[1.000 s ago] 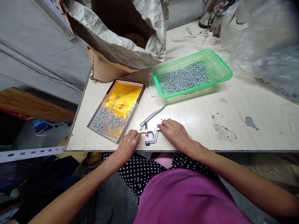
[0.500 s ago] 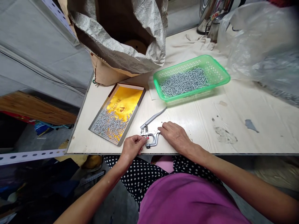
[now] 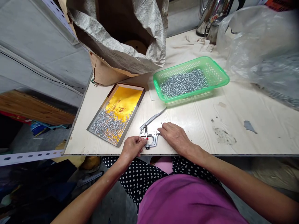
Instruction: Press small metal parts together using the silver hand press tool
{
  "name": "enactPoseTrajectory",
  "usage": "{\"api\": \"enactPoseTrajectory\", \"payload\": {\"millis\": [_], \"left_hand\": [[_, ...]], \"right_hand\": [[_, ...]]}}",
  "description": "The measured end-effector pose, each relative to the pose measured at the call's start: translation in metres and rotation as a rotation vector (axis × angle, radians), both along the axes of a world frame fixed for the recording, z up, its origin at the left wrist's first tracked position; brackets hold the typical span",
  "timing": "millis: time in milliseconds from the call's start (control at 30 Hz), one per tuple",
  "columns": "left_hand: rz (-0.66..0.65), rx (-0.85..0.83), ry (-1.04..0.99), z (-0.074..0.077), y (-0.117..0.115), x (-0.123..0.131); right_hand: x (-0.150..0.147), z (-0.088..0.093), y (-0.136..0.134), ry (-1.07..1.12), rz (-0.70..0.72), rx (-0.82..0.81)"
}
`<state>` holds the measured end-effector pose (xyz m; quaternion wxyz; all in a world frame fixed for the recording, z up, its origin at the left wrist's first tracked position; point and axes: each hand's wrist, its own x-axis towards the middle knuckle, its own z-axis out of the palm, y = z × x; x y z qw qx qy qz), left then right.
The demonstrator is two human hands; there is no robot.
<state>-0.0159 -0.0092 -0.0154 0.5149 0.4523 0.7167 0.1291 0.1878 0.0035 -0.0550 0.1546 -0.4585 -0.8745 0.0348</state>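
Note:
A pair of grey metal snap pliers [image 3: 153, 133] lies on its side near the table's front edge, its upper handle spread away from the body. My right hand [image 3: 175, 136] is closed on the near end of the pliers' body, fingers curled and resting on the tabletop. At the jaw, beside a small red part, the thumb and fingertips of my left hand [image 3: 134, 146] are pinched together. Whatever they hold is too small and covered to make out. Left of the pliers, a shallow box [image 3: 128, 132] holds many small silvery metal pins [image 3: 108, 126] on a yellow sheet.
Behind the pliers stands a green plastic basket [image 3: 191, 99] full of similar metal pieces. A large woven sack [image 3: 112, 51] rises at the back left. Clear plastic bags [image 3: 257, 43] and a metal kettle [image 3: 213, 18] occupy the back right. The table edge runs close below my wrists.
The view has shifted very slightly. Both hands keep their places at the pliers, and the handle remains spread.

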Motion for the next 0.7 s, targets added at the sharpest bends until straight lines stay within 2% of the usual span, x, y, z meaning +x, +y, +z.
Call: {"api": "enactPoseTrajectory", "payload": {"millis": [267,400,467,700], "left_hand": [[-0.052,-0.015,0.029,0.000,0.000,0.000],[-0.130,0.145,0.144,0.002,-0.007,0.004],[-0.147,0.173,0.159,0.002,-0.008,0.004],[-0.073,-0.110,0.025,0.003,0.001,0.002]], "right_hand": [[0.000,0.001,0.001,-0.006,0.006,-0.009],[0.000,0.002,0.001,-0.014,0.003,-0.010],[0.000,0.001,0.001,-0.013,0.006,-0.008],[0.002,0.001,0.001,0.007,0.025,-0.013]]}}
